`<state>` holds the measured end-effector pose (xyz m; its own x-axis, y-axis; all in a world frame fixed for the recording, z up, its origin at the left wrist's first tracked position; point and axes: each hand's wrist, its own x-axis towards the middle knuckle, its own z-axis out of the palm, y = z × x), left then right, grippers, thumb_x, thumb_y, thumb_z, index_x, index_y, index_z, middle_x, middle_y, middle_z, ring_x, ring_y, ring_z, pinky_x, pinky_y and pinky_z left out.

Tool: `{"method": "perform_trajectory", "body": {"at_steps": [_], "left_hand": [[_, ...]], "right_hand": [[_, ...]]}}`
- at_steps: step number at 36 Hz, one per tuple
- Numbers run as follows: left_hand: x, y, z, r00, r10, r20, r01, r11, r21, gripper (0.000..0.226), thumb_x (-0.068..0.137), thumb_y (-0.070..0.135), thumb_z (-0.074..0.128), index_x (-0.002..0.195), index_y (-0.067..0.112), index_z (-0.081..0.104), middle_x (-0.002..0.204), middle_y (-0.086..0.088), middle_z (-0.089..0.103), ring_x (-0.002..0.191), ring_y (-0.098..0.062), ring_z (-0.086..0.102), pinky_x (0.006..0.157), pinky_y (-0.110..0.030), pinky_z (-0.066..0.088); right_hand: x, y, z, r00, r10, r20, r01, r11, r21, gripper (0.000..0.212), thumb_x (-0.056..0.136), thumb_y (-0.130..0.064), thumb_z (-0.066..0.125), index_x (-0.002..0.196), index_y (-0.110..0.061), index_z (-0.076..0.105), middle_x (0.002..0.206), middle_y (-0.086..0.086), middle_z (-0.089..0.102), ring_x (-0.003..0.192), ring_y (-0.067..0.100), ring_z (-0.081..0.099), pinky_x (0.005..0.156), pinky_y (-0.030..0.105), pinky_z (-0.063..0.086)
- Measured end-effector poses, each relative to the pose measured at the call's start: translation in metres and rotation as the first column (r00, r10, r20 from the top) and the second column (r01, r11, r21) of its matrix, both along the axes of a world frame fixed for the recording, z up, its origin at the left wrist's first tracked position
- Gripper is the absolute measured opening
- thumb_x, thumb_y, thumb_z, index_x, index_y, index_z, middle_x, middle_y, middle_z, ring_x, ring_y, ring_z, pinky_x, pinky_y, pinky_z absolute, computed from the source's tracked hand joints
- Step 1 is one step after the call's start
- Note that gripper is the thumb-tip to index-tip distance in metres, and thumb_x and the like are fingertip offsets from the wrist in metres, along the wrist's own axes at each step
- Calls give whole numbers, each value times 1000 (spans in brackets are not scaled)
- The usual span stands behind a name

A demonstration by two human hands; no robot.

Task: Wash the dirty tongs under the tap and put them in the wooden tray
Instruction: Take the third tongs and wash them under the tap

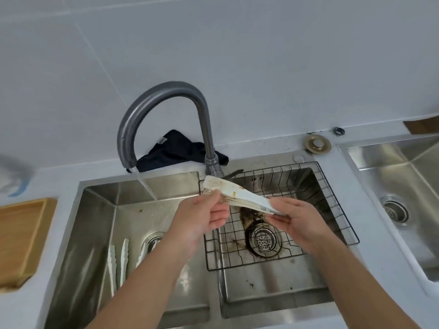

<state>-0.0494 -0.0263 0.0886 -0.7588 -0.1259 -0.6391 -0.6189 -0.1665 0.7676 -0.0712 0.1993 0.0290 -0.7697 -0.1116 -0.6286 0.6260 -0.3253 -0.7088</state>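
Both hands held the soiled white tongs (240, 198) right of the running stream (148, 189): left hand (202, 217) pinching the tips, right hand (297, 219) gripping the handle. Recommended: shift left into the flow, rubbing the brown specks.

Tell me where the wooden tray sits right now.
In the head view, the wooden tray lies on the counter at the far left edge, just left of the left sink basin, well away from the tongs held in both hands.

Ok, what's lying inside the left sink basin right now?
In the left sink basin, white tongs lie on the bottom beside the drain. The left forearm covers part of the drain and floor.
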Motion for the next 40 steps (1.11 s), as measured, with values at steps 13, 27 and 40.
{"method": "perform_trajectory", "body": {"at_steps": [13, 27, 40], "left_hand": [[53, -65, -21, 994, 107, -33, -103, 990, 92, 21, 92, 13, 71, 112, 5, 70, 104, -11, 75, 98, -18, 71, 88, -29, 57], [66, -74, -23, 951, 307, -33, -281, 907, 315, 32, 84, 12, 79, 113, 6, 65, 103, -9, 77, 99, -19, 74, 84, -28, 57], [67, -96, -37, 960, 277, -38, -260, 933, 248, 29, 87, 8, 76, 114, 6, 67, 92, -9, 76, 76, -14, 74, 69, -25, 59]], "right_hand": [[43, -82, 34, 1000, -5, 22, 5, 1000, 10, 22, 86, -9, 73, 103, 6, 74, 86, 12, 78, 83, 25, 73, 69, 31, 65], [80, -131, 42, 993, 117, -22, -111, 975, 192, 10, 90, -5, 71, 98, 0, 75, 98, 16, 69, 92, 27, 67, 81, 34, 63], [78, -161, 50, 900, 429, 78, -433, 855, 287, 15, 99, -14, 61, 109, -5, 70, 87, 14, 66, 62, 18, 59, 47, 25, 45]]}}
